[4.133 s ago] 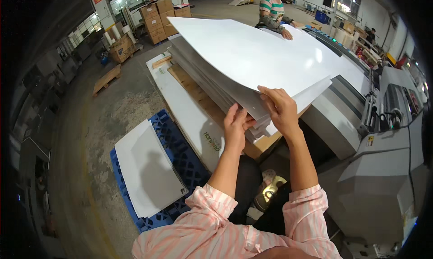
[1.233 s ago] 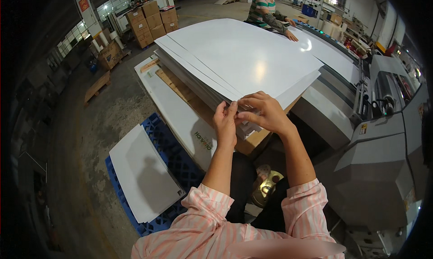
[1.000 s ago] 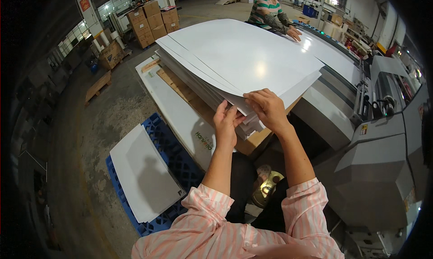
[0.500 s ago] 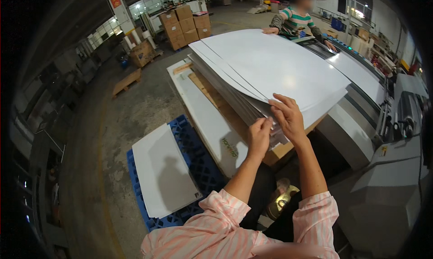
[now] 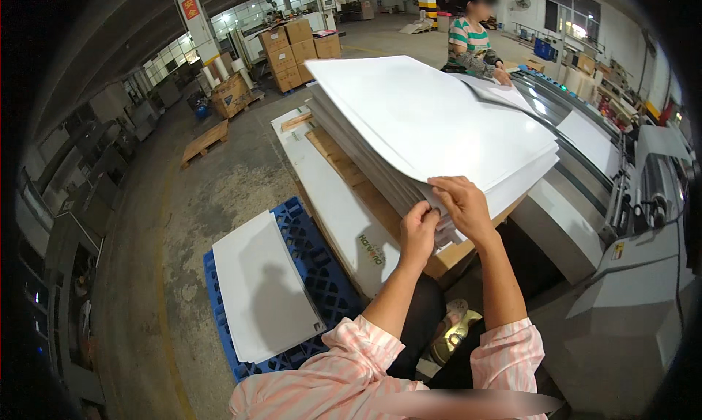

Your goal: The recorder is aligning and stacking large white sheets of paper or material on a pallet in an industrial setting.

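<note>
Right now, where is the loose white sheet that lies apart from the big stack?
In the head view, the loose white sheet lies flat on the blue plastic pallet on the floor, lower left, left of the person's left hand and the sheet stack.

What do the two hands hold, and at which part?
Both the left hand and the right hand grip the near corner of the white sheets.

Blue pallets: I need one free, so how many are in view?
1. The blue pallet lies on the floor left of the left hand, under a white sheet. Others may be hidden.
</note>
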`<state>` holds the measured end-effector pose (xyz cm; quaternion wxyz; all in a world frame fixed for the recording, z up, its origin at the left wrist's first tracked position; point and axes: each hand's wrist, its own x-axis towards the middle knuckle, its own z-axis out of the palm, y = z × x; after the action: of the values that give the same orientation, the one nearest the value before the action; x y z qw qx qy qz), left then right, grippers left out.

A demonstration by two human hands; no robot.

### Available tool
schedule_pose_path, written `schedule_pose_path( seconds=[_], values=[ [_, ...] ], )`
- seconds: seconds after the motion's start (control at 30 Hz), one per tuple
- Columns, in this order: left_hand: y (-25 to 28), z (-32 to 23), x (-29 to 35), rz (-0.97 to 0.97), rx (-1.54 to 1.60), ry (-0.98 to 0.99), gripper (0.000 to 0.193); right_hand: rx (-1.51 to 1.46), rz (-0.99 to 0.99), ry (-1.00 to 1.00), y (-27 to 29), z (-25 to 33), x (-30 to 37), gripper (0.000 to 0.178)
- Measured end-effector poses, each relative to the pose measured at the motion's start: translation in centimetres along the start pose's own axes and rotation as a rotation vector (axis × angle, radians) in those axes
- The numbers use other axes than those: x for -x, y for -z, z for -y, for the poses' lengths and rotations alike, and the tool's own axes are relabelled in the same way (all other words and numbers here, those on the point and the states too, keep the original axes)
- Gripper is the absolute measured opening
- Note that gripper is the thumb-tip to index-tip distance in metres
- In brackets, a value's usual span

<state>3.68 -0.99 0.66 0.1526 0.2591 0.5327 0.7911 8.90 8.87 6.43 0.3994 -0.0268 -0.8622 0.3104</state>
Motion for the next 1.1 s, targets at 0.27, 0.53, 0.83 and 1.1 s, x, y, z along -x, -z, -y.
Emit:
schedule_pose_path(
  seconds=[0.27, 0.53, 0.83, 1.1],
  values=[
    [0.2, 0.1, -0.3, -0.027, 0.157, 0.079, 0.04, -0.013, 0.07, 0.165, 0.4, -2.1, 0.2, 0.029],
    [0.4, 0.8, -0.2, -0.012, -0.094, 0.012, 0.027, -0.882, -0.365, -0.547, -0.6, -2.4, -0.3, 0.038],
    [0.7, 0.5, -0.3, -0.099, 0.329, 0.104, 0.06, 0.041, 0.097, -0.083, 0.7, -1.4, 0.2, 0.017],
    [0.7, 0.7, -1.2, -0.097, 0.329, 0.137, 0.043, 0.277, 0.139, 0.131, 1.6, -2.7, 0.7, 0.027]
  ],
)
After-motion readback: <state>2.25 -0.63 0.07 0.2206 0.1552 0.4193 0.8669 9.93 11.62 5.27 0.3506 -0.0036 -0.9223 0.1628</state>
